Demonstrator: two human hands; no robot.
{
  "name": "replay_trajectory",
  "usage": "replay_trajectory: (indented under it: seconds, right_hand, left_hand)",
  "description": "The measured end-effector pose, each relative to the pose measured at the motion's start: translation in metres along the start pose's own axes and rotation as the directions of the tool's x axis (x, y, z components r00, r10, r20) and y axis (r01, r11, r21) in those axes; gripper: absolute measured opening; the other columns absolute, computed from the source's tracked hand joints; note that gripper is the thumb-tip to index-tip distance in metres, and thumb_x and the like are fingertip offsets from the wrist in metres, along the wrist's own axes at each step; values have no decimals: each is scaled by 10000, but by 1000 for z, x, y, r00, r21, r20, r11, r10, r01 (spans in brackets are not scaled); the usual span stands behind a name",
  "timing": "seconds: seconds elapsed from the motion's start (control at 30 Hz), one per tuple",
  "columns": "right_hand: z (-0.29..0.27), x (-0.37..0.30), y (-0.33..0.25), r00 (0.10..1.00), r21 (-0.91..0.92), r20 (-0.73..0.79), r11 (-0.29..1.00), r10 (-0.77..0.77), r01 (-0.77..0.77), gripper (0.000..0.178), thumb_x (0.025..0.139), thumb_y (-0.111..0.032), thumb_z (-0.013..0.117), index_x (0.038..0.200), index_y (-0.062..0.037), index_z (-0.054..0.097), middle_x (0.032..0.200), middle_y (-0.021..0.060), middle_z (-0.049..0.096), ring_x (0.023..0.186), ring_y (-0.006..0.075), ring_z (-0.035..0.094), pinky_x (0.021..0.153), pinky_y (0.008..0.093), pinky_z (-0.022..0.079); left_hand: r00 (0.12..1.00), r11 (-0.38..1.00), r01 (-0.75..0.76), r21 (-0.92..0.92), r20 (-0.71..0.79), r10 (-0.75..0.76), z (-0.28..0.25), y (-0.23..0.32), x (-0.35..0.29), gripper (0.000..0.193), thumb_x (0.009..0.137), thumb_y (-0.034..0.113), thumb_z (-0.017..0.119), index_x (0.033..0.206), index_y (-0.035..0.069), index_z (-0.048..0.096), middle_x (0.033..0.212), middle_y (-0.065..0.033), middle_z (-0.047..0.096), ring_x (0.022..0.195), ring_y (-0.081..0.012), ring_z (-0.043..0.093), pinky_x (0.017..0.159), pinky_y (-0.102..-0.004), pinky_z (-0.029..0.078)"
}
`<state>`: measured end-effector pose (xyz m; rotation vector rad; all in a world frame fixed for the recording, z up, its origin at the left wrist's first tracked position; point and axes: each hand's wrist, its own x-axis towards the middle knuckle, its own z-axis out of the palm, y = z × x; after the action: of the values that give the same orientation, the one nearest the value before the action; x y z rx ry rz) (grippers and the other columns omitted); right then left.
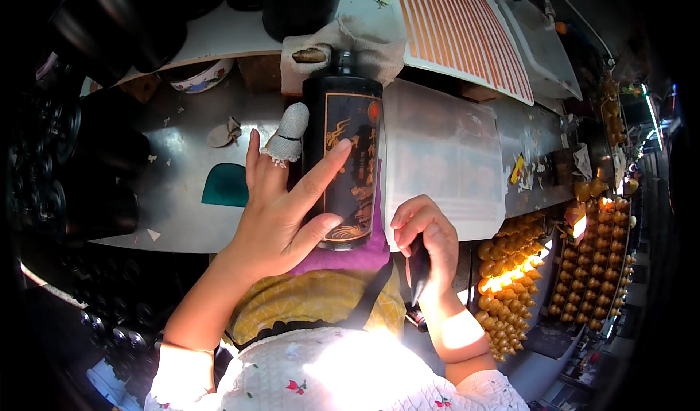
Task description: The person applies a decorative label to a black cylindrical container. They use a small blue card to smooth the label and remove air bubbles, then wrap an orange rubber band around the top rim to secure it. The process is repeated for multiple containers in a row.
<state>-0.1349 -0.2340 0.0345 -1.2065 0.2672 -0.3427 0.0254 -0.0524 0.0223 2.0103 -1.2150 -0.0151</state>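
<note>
A black bottle (364,170) with gold and orange decoration lies on its side, its neck pointing away from me onto a pale folded cloth (379,55). My left hand (273,225) rests over its left side with fingers spread. The index fingertip and thumb touch the decorated face. One finger wears a knitted white finger cover (292,128) tied with a dark band. To the right of the bottle, my right hand (434,247) is closed around a slim dark tool (417,283) with a pointed end facing down; its kind is unclear. Purple cloth (378,249) shows beneath the bottle.
Right of the bottle is a translucent sheet (445,170); beyond it lies a white board with orange strips (459,35). A dark green piece (224,185) sits at left. Large black vessels (120,24) stand far left. Golden gourd-shaped pieces (507,294) hang at right.
</note>
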Motion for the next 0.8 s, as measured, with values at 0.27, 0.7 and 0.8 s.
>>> replay_trajectory:
  seconds: [0.27,0.7,0.8]
  right_hand:
    - [19,4,16,954,-613,180,731,-241,300,927,742,-122,846,1532,-107,363,1399,142,387,901,165,514,772,293,471]
    - [21,7,17,936,-698,241,623,-258,352,893,707,-94,844,1497,-70,429,1427,161,377,893,192,530,920,353,466]
    - [21,9,14,944,-708,231,624,-237,330,988,708,-151,851,1540,-56,326,1345,162,466,843,208,550,848,345,482]
  left_hand:
    - [999,999,3,36,38,-5,-6,-8,19,654,981,616,402,1502,222,449,1373,-291,422,1399,-459,279,1162,-634,2]
    - [996,1000,16,6,-84,-16,-2,-15,41,687,981,649,329,1502,217,448,1441,-296,363,1371,-487,278,1172,-610,49]
    - [990,997,47,60,-138,-38,-3,-15,42,693,981,648,325,1502,209,451,1451,-277,366,1359,-475,281,1167,-592,77]
